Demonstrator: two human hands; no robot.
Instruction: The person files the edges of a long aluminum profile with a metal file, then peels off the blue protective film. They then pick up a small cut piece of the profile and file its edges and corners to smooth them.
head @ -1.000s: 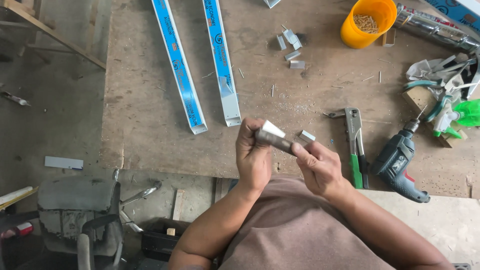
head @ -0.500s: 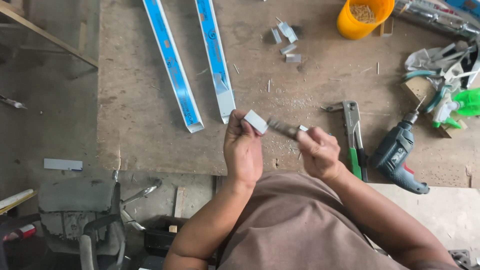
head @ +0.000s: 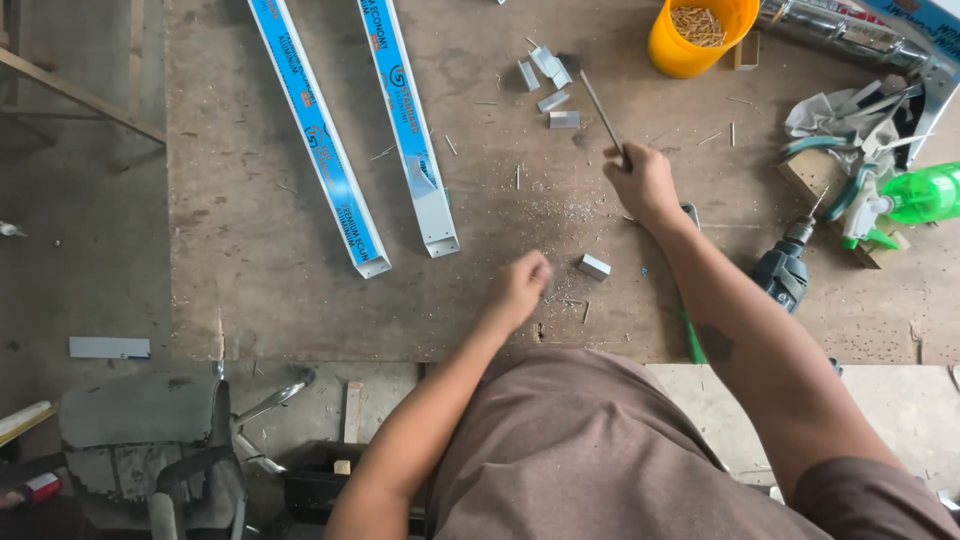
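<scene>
My right hand grips a thin metal file pointing to eleven o'clock; my left hand is loosely curled, empty, beside the small aluminium block. A careless sweep could knock that block off the workbench.

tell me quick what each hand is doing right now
Left hand: loosely curled over the workbench, holding nothing visible, close to the small metal block.
Right hand: closed on a thin metal rod.

Count: two blue-wrapped aluminium channels; five small metal blocks; one yellow cup; one cordless drill.
</scene>
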